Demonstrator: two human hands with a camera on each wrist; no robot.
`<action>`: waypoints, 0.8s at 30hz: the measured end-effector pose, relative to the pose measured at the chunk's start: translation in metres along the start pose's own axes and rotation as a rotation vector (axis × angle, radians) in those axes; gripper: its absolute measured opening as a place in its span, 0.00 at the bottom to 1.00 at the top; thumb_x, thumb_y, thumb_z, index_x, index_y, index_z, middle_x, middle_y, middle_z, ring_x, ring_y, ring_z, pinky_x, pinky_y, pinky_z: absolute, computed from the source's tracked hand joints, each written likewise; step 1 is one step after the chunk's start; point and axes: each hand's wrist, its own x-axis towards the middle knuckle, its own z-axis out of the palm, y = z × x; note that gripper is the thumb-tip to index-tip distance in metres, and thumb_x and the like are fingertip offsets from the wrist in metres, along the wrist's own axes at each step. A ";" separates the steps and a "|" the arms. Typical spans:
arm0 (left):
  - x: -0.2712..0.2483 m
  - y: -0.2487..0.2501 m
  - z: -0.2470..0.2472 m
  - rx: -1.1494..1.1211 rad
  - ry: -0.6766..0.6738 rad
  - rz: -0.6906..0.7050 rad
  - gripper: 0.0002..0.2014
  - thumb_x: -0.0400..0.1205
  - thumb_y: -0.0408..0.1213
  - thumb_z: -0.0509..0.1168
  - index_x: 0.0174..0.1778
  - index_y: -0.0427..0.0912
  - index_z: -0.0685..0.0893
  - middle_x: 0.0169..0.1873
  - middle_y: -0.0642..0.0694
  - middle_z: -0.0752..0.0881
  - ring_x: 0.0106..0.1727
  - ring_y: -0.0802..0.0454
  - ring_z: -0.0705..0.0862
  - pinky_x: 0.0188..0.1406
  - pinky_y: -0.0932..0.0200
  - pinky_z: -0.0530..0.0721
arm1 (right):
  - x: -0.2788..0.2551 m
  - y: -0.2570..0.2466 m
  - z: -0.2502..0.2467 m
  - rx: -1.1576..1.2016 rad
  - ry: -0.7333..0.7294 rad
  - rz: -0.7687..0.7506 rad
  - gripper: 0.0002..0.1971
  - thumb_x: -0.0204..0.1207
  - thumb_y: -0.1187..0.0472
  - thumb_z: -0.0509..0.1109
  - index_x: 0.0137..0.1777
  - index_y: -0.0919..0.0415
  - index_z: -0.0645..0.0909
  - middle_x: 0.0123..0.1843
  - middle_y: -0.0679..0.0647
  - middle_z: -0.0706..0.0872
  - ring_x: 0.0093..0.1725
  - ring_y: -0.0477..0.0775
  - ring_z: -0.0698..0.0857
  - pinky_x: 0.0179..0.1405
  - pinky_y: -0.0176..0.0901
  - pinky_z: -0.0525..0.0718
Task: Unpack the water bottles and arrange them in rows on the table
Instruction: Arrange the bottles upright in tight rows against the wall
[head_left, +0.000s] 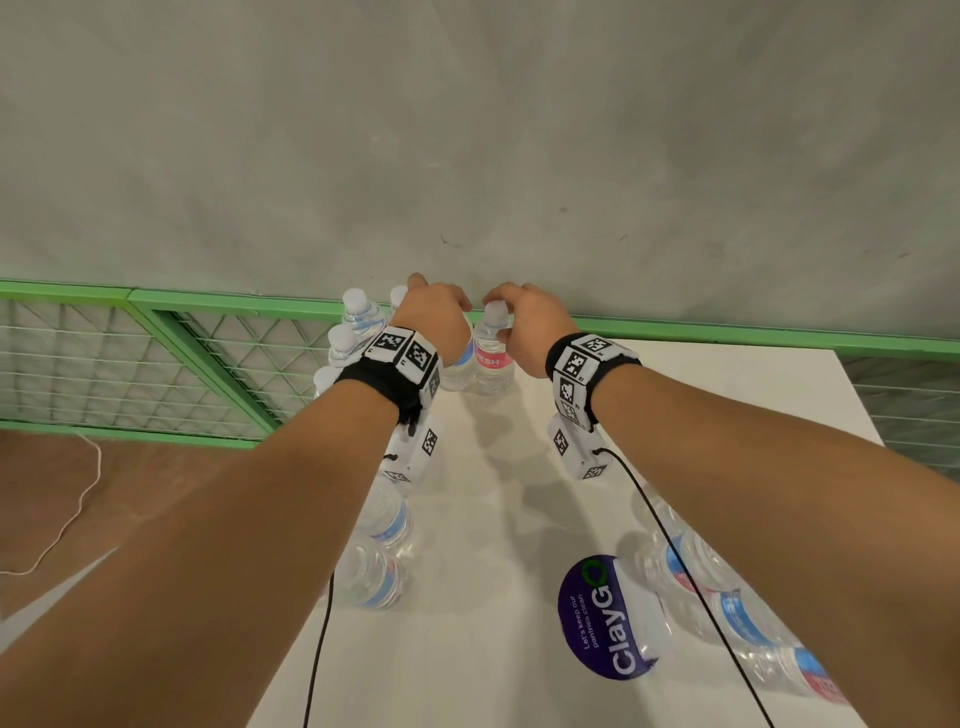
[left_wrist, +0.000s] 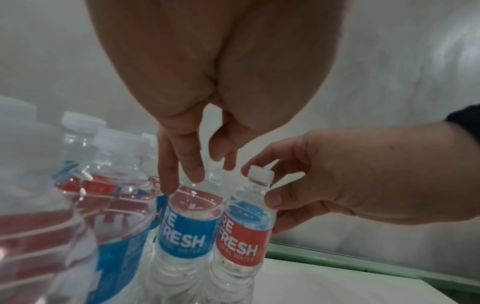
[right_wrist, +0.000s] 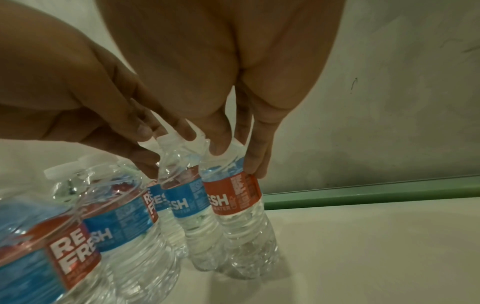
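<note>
Two clear water bottles stand side by side at the far edge of the white table (head_left: 701, 395). My right hand (head_left: 524, 322) pinches the red-label bottle (head_left: 491, 358) at its neck, with the thumb on the shoulder (left_wrist: 275, 199) and a finger behind the white cap (left_wrist: 261, 174). My left hand (head_left: 431, 317) reaches down over the blue-label bottle (left_wrist: 185, 232), its fingers and thumb curled around the neck and hiding the cap. Both bottles rest on the table and touch each other (right_wrist: 233, 197). Several more bottles (head_left: 353, 312) stand in rows just left of them.
Several bottles (head_left: 727, 608) lie on their sides at the front right, beside a purple round sticker (head_left: 597, 618). Two more bottles (head_left: 379, 545) sit under my left forearm. A green mesh fence (head_left: 156, 353) and a grey wall run behind the table. Black cables hang from both wrists.
</note>
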 end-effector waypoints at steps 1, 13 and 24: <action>0.000 0.000 -0.002 0.012 -0.003 0.003 0.25 0.80 0.28 0.55 0.72 0.51 0.79 0.66 0.48 0.81 0.66 0.45 0.70 0.56 0.61 0.74 | 0.000 0.000 0.000 0.005 -0.002 0.004 0.24 0.74 0.69 0.72 0.70 0.55 0.78 0.61 0.61 0.81 0.59 0.64 0.82 0.58 0.51 0.82; -0.021 0.001 -0.011 -0.180 0.048 -0.029 0.24 0.81 0.29 0.59 0.74 0.46 0.75 0.68 0.38 0.73 0.65 0.42 0.77 0.60 0.59 0.76 | -0.002 -0.005 -0.008 0.006 -0.032 0.064 0.33 0.71 0.70 0.71 0.76 0.52 0.69 0.66 0.61 0.80 0.62 0.62 0.82 0.56 0.45 0.80; -0.107 0.078 -0.019 -0.680 0.164 0.304 0.07 0.80 0.32 0.67 0.48 0.49 0.87 0.41 0.52 0.88 0.36 0.52 0.84 0.37 0.65 0.79 | -0.150 0.011 -0.129 0.199 0.102 0.163 0.10 0.75 0.50 0.74 0.54 0.50 0.83 0.45 0.48 0.87 0.38 0.42 0.82 0.33 0.31 0.73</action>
